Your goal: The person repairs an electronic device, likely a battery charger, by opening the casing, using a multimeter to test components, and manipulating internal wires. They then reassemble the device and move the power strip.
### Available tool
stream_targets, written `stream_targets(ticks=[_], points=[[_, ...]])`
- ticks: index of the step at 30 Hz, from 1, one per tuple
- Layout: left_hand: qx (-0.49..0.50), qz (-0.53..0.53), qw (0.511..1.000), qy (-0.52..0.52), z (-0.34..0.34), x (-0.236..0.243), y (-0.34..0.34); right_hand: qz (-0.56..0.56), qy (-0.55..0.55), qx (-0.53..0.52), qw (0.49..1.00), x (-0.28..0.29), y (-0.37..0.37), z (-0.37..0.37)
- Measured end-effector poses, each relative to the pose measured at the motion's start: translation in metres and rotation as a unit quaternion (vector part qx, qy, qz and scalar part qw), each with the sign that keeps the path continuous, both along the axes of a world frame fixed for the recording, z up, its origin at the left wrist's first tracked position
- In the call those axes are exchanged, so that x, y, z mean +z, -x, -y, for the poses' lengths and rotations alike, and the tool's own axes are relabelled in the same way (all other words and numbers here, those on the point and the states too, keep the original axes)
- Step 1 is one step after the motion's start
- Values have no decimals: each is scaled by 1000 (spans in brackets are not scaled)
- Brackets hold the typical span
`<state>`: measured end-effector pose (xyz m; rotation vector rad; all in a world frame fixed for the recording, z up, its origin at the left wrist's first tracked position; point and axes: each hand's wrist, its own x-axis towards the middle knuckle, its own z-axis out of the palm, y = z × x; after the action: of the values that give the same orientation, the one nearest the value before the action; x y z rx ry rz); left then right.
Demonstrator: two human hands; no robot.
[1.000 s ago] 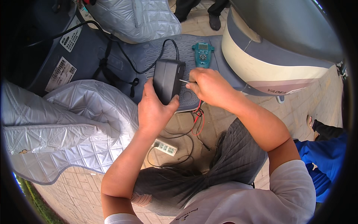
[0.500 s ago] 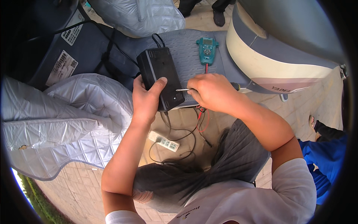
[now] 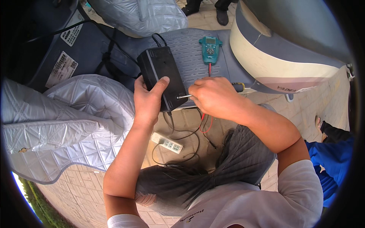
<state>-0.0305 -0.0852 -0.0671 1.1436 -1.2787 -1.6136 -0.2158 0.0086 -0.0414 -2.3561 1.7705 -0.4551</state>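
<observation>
A black charger box (image 3: 157,62) with cables at both ends lies tilted over the scooter's footboard (image 3: 181,40). My left hand (image 3: 147,97) grips its left side, thumb flat on the top face. My right hand (image 3: 216,95) is closed round a screwdriver (image 3: 184,97). Its metal tip touches the charger near the lower right corner, at or beside a small screw spot; the dark handle end shows past my hand. Beyond my right hand, a teal handheld meter (image 3: 210,50) rests on the footboard, with a red lead running from it under the hand.
Silver quilted covers (image 3: 72,117) drape at the left and far side. Below the footboard, a white power strip (image 3: 167,143) and tangled cables lie on the paving. The scooter's cream body panel (image 3: 281,66) rises at the right. Another person's shoes (image 3: 222,17) and a blue garment (image 3: 329,159) show nearby.
The screwdriver tip has moved down and slightly left, onto the charger's lower right corner. My right hand has turned, bringing the handle end further into sight. My left hand keeps its grip.
</observation>
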Motion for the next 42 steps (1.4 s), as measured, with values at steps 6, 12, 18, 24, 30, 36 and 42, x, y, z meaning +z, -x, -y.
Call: stream_targets(ticks=[6, 12, 18, 24, 30, 36, 42], points=[[5, 10, 999, 35, -1, -5, 1, -20, 18, -25, 999, -3, -8, -1], [13, 68, 991, 114, -6, -4, 4, -50, -24, -12, 998, -1, -8, 2], [21, 98, 982, 160, -4, -7, 6, -53, -33, -13, 998, -5, -7, 3], [25, 111, 977, 180, -6, 1, 7, -52, 3, -6, 999, -6, -8, 6], [28, 127, 972, 193, -6, 0, 6, -55, -13, 0, 998, -9, -7, 6], [26, 136, 971, 192, -8, 5, 6, -50, -3, -13, 999, -7, -12, 7], [29, 129, 972, 195, -6, 3, 5, -4, -67, 2, 998, -9, -8, 10]])
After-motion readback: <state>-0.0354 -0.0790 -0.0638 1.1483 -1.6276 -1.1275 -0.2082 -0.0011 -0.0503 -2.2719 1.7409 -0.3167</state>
